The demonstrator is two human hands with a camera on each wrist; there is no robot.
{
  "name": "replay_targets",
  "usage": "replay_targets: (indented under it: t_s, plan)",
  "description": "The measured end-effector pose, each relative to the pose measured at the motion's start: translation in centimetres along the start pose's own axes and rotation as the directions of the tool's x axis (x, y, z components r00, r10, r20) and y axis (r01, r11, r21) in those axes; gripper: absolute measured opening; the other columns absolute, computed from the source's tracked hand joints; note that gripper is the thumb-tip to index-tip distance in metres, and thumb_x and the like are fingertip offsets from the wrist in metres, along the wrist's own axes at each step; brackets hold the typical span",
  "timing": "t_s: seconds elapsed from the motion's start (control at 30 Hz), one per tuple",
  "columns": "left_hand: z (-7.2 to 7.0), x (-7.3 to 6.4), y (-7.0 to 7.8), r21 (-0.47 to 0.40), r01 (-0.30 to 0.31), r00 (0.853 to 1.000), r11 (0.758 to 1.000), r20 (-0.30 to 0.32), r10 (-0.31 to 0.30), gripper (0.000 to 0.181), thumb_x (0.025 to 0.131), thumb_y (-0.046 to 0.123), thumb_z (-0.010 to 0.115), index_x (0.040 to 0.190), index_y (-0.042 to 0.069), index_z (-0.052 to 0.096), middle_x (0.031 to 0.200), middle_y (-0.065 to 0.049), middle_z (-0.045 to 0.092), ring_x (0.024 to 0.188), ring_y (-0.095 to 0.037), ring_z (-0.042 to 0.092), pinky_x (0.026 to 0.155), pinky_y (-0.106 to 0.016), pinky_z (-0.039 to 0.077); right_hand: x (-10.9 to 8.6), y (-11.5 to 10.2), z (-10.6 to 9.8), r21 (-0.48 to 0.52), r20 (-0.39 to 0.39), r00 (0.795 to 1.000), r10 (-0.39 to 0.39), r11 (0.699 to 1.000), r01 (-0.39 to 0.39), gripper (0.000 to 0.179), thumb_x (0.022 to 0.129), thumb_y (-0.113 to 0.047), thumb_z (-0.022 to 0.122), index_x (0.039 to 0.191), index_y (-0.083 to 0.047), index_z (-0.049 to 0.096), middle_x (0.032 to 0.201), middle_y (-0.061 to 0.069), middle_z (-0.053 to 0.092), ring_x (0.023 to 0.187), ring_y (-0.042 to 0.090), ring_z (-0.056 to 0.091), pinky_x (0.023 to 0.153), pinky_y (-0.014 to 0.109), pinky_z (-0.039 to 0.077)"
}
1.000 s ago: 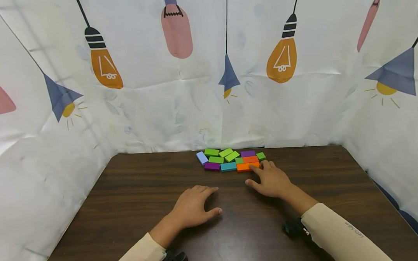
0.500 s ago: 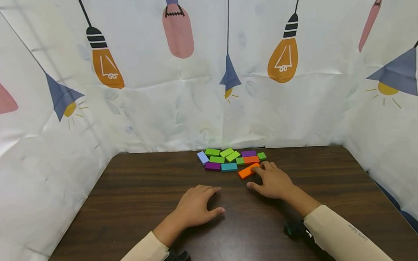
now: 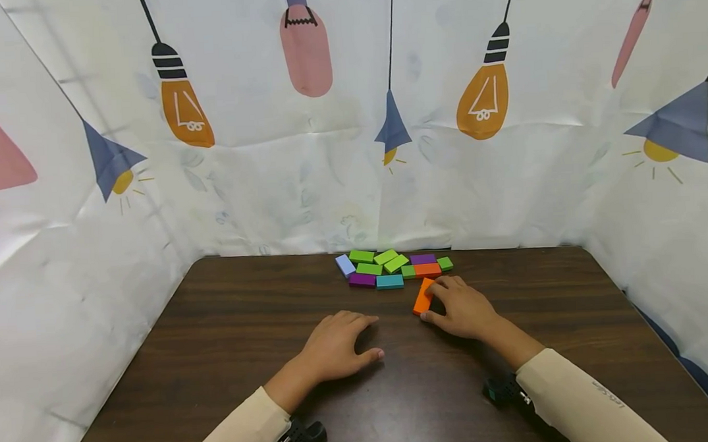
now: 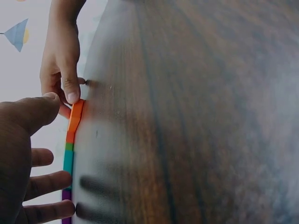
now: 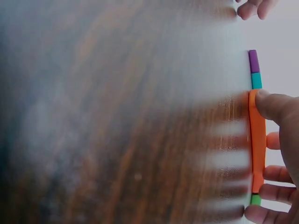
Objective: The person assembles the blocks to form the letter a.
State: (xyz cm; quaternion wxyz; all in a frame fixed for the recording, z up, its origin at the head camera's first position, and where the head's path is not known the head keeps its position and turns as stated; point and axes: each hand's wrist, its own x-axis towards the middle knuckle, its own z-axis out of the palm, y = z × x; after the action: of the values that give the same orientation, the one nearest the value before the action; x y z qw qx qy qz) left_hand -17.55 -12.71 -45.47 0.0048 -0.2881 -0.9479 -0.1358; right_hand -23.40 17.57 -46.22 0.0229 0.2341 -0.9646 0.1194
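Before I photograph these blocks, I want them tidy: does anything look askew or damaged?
The bright orange rectangular block sits askew, in front of the others, at the person's right hand, unlike the straight teal rectangular block. Several behind slant too, including the light-blue rectangular block. I see no damage.

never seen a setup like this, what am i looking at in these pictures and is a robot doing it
No robot shows here, just a person's bare left hand and right hand at a dark wood-grain table. The wide picture comes from a head-worn camera looking forward and down. The close-ups come from the left wrist camera and right wrist camera. Near the table's far edge lie green blocks, purple blocks, a teal block, a light blue block and a red-orange block. The right hand grips an orange block between thumb and fingers; the left hand holds nothing.
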Motion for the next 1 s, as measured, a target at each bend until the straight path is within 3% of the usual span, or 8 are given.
replay_targets:
  t_s: [0.2, 0.47, 1.0]
  plan:
    - [0.0, 0.2, 0.1, 0.005, -0.003, 1.0, 1.0, 0.001, 0.003, 0.064, 0.094, 0.061, 0.064, 0.144, 0.021, 0.061, 0.137, -0.001, 0.063, 0.127, -0.024, 0.056, 0.106, -0.053, 0.044, 0.0, 0.1, -0.1, 0.001, -0.025, 0.998, -0.061, 0.998, 0.061, 0.05, 0.095, -0.05, 0.07, 0.129, -0.014, 0.067, 0.14, 0.013, 0.057, 0.13, 0.035, 0.051, 0.099, 0.057, 0.049]
    - [0.0, 0.8, 0.6, -0.013, -0.004, 1.0, 1.0, 0.017, 0.004, 0.06, 0.096, 0.057, 0.064, 0.143, 0.02, 0.061, 0.138, -0.002, 0.062, 0.128, -0.024, 0.055, 0.108, -0.053, 0.042, 0.0, 0.2, -0.1, 0.015, 0.014, 0.995, -0.097, 0.995, 0.097, 0.052, 0.096, -0.049, 0.069, 0.135, -0.015, 0.065, 0.147, 0.012, 0.054, 0.134, 0.035, 0.049, 0.103, 0.057, 0.046]
    - [0.9, 4.1, 1.6, -0.004, -0.048, 0.999, 0.999, -0.017, 0.048, 0.048, 0.099, 0.047, 0.065, 0.139, 0.02, 0.064, 0.139, 0.0, 0.062, 0.131, -0.023, 0.054, 0.109, -0.049, 0.042, 0.4, 0.0, -0.2, 0.058, 0.06, 0.989, -0.136, 0.99, 0.132, 0.052, 0.097, -0.046, 0.069, 0.14, -0.017, 0.063, 0.15, 0.009, 0.052, 0.134, 0.034, 0.049, 0.105, 0.057, 0.044]
